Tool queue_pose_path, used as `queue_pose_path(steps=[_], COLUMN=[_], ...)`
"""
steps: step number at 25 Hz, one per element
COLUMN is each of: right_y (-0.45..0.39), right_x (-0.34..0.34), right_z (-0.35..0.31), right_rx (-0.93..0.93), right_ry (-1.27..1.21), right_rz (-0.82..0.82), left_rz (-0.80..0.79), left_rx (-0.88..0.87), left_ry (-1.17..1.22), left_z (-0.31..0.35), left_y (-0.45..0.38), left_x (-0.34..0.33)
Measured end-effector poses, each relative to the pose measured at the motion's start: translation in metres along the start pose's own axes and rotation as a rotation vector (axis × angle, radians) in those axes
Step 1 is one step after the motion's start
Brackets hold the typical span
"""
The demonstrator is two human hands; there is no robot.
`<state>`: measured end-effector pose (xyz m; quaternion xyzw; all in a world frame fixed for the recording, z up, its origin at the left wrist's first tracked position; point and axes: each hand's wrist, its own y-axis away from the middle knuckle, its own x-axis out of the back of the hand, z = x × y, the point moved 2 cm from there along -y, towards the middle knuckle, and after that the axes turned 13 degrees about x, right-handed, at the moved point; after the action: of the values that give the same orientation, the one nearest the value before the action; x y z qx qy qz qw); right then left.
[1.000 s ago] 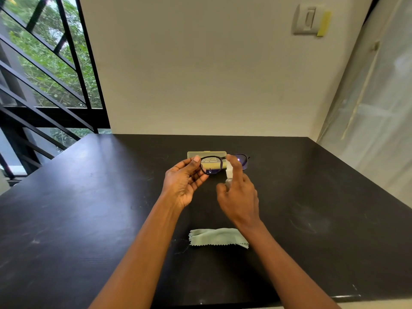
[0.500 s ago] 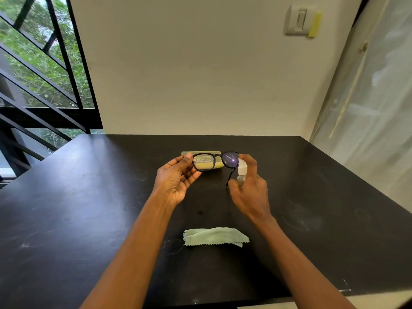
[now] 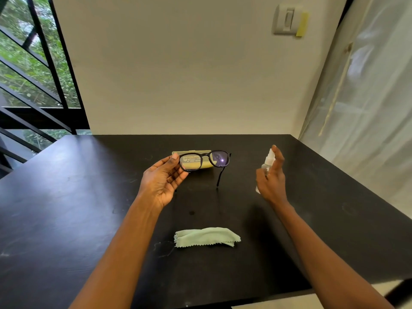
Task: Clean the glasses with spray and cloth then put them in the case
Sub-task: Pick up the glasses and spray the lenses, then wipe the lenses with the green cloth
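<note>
My left hand (image 3: 163, 181) pinches the left rim of the black-framed glasses (image 3: 206, 161) and holds them upright above the black table (image 3: 66, 197), lenses facing me, one temple hanging down. Behind them lies the closed yellow-green case (image 3: 205, 160), partly hidden by the lenses. My right hand (image 3: 270, 179) grips a small clear spray bottle (image 3: 267, 162) with a white nozzle, index finger raised along its top, well to the right of the glasses. A folded pale green cloth (image 3: 207, 237) lies on the table nearer to me, between my forearms.
The table meets a cream wall at the back, with a light switch (image 3: 287, 21) high up. A translucent curtain (image 3: 367, 108) hangs along the right edge. Black window bars (image 3: 33, 85) stand at the left.
My right hand has carried the spray bottle away to the right, from just beside the right lens to a wide gap. My left hand keeps the glasses in about the same place.
</note>
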<state>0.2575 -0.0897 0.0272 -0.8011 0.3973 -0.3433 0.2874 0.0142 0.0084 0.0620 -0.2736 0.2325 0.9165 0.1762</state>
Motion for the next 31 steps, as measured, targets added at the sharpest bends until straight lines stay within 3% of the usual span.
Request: queue_pose_path(steps=[6, 14, 20, 22, 24, 27, 31], right_y=[0.001, 0.004, 0.007, 0.005, 0.005, 0.018, 0.050], right_x=[0.002, 0.003, 0.016, 0.019, 0.017, 0.010, -0.007], right_z=[0.035, 0.042, 0.029, 0.018, 0.006, -0.021, -0.049], right_rx=[-0.046, -0.117, -0.105, -0.060, 0.030, 0.116, 0.047], right_ry=[0.050, 0.053, 0.333, 0.345, 0.283, 0.077, -0.006], right_rz=[-0.134, -0.158, 0.010, -0.012, -0.144, -0.496, -0.980], left_rz=[0.008, 0.019, 0.006, 0.005, 0.007, 0.003, 0.004], left_rx=[0.002, 0.003, 0.007, 0.011, 0.012, 0.014, 0.017], left_ry=[-0.002, 0.004, 0.007, 0.011, 0.016, 0.017, 0.017], left_z=[0.000, -0.001, -0.001, -0.001, -0.002, -0.002, -0.003], left_y=[0.000, 0.000, 0.002, 0.003, 0.003, 0.004, 0.004], left_x=[0.002, 0.002, 0.001, 0.001, 0.002, 0.002, 0.001])
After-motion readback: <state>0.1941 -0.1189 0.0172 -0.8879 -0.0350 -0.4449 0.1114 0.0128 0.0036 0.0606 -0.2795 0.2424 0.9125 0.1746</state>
